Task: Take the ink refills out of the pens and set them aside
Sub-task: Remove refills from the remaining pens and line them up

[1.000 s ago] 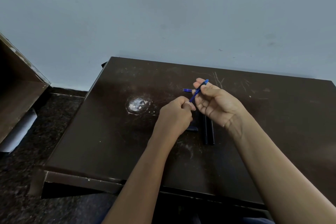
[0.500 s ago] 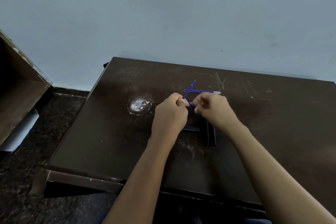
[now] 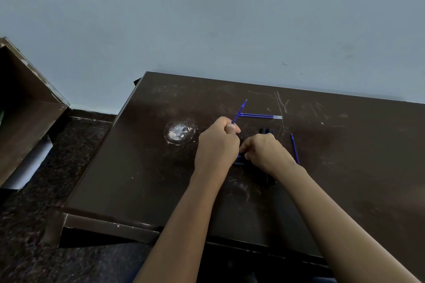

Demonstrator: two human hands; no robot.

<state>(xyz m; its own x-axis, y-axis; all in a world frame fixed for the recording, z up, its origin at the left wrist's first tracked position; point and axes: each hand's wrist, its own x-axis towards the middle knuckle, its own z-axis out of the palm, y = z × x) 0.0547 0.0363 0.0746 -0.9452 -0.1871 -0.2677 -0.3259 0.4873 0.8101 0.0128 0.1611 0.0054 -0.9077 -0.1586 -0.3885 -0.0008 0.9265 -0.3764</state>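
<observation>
My left hand [image 3: 217,142] grips a thin blue ink refill [image 3: 240,111] that sticks up and away from the fist. My right hand [image 3: 264,153] is curled low on the dark table [image 3: 138,167], fingers down on a dark pen part [image 3: 239,159] between the two hands; what it pinches is hidden. Black pen barrels [image 3: 265,131] lie under and behind the right hand. A second blue refill [image 3: 259,116] lies flat on the table beyond the hands. A third blue refill [image 3: 294,148] lies to the right of my right hand.
A pale scuffed patch [image 3: 179,133] marks the table left of the hands. A light wall [image 3: 207,30] rises behind the table. A brown wooden box [image 3: 25,108] stands on the dark speckled floor [image 3: 46,213] at the left.
My right hand moved down toward the table and nearer me. A blue refill now shows on the table to its right. My left hand still holds its refill upright.
</observation>
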